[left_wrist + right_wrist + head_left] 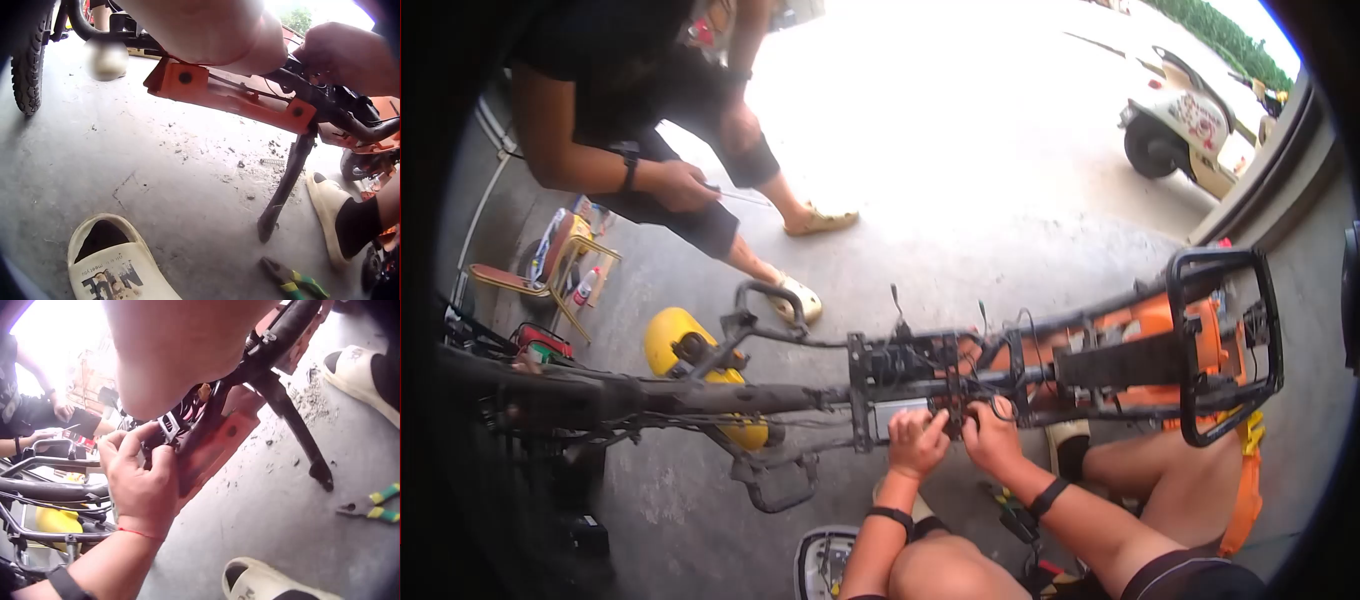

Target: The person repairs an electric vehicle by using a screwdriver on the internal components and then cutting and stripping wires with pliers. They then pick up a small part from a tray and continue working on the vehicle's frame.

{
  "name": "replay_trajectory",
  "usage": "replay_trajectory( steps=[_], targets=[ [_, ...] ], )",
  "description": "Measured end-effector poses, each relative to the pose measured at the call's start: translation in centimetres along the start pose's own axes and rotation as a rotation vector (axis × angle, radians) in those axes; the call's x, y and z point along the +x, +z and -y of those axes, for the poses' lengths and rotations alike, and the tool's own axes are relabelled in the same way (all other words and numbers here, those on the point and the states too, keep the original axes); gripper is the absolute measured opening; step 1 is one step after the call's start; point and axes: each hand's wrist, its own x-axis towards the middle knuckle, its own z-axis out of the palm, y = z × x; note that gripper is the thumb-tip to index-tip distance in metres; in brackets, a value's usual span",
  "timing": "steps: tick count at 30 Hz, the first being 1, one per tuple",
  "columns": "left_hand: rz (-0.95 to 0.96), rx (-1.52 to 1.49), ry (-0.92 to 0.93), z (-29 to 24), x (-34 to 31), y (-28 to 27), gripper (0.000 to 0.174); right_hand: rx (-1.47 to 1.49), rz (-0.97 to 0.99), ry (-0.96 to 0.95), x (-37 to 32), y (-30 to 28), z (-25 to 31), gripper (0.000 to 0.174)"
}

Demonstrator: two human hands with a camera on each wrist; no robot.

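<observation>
Both hands work at the middle of a bare black motorcycle frame (750, 398). In the right wrist view my left hand (140, 481) has thumb and forefinger pinched at a small black part with a grey rectangular face (169, 428). From the head, the left hand (917, 442) lies over a silver box (890, 412) set in the frame. Close on its right is my right hand (992, 440), fingers bent in among dark parts and a thin cable. The left wrist view has the right hand (350, 56) above the frame tube; I cannot tell what its fingers hold.
Pliers (290, 278) with green and yellow handles lie on the floor near a side stand (284, 194). Orange panels (231, 97) line the frame. Across it, another person (630, 170) holds a thin tool. A yellow tank-like part (675, 340), chair (555, 270) and scooter (1190, 125) stand around.
</observation>
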Motion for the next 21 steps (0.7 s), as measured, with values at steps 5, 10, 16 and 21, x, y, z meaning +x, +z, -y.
replay_trajectory(
  steps=[5, 10, 16, 21],
  targets=[
    [-0.032, 0.040, 0.015, 0.9, 0.9, 0.3, 0.039, 0.025, 0.093, 0.044, -1.2, 1.0, -1.4, 0.015],
    [-0.011, 0.012, 0.005, 0.8, 0.9, 0.5, 0.038, -0.077, 0.293, 0.160, 0.4, 2.2, -2.4, 0.015],
    [-0.041, 0.004, 0.012, 1.0, 0.7, 0.7, 0.038, -0.061, 0.298, -0.197, 0.9, 0.7, -2.5, 0.017],
    [-0.047, 0.010, 0.022, 1.2, 1.5, 0.9, 0.039, -0.295, 0.572, -0.368, 2.8, 0.8, -3.9, 0.025]
  ],
)
